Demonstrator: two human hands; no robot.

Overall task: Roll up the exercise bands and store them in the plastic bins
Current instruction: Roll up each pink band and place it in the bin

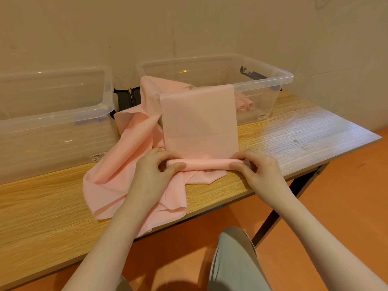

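Pink exercise band (pixel 199 122) hangs over the front wall of the right clear bin (pixel 262 80) and runs down onto the wooden worktop (pixel 294 131), its near end turned into a thin roll. Left hand (pixel 153 173) pinches the roll's left end, right hand (pixel 258 169) pinches its right end, each grip clamped on the band. More loose pink band (pixel 117 175) lies crumpled beside the left bin (pixel 52 122). Rolled bands (pixel 244 105) sit inside the right bin.

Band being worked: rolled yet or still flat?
Barely started. The band has a thin roll at its near end, pinched by left hand and right hand; the rest hangs flat over the bin rim.
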